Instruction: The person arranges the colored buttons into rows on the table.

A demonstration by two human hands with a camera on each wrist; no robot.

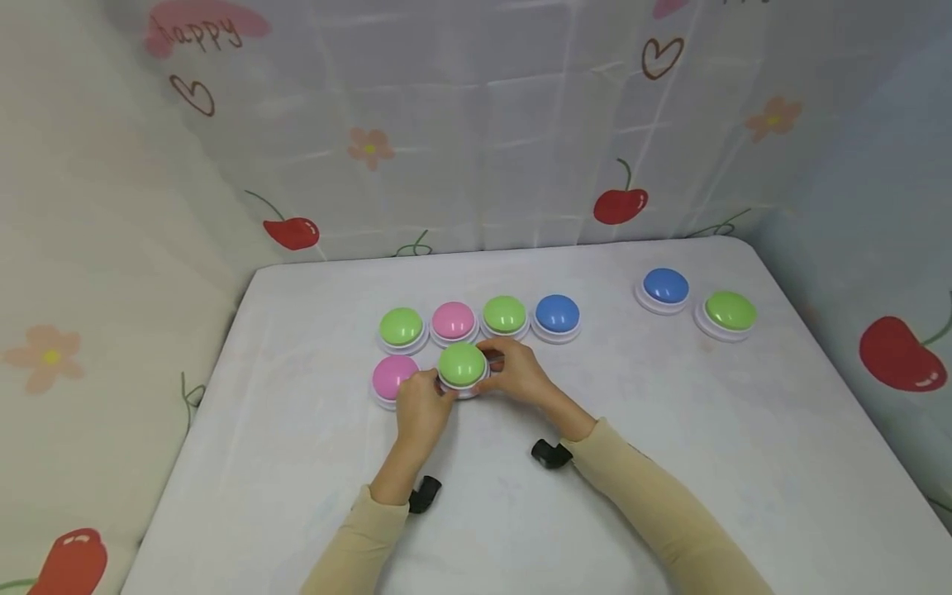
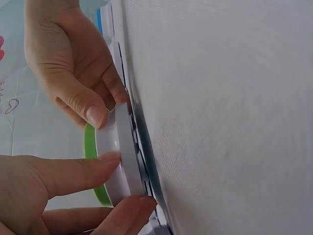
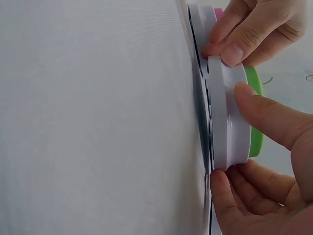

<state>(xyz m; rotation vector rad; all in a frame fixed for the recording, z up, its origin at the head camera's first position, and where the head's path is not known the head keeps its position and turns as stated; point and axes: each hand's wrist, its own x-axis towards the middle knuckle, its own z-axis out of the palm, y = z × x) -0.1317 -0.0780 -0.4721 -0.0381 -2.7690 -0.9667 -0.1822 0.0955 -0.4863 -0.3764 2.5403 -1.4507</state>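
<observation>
Both hands hold a green-topped push button [image 1: 461, 364] with a round white base, one from each side. My left hand [image 1: 422, 413] has its thumb and fingers at the base's left edge, and my right hand [image 1: 523, 376] grips the opposite edge. In the left wrist view, the white base [image 2: 117, 152] is close over the table, its underside facing down. Just left of it, a pink push button [image 1: 392, 376] is partly hidden by the left hand. Behind stands a row: a green button [image 1: 401, 327], a pink button [image 1: 453, 321], another green button [image 1: 505, 315] and a blue button [image 1: 557, 314].
A separate blue button [image 1: 665, 286] and green button [image 1: 730, 311] stand at the back right of the white table [image 1: 283, 463]. Patterned curtains [image 1: 476, 190] hang behind and beside it. Black wrist cameras [image 1: 426, 494] sit at both cuffs.
</observation>
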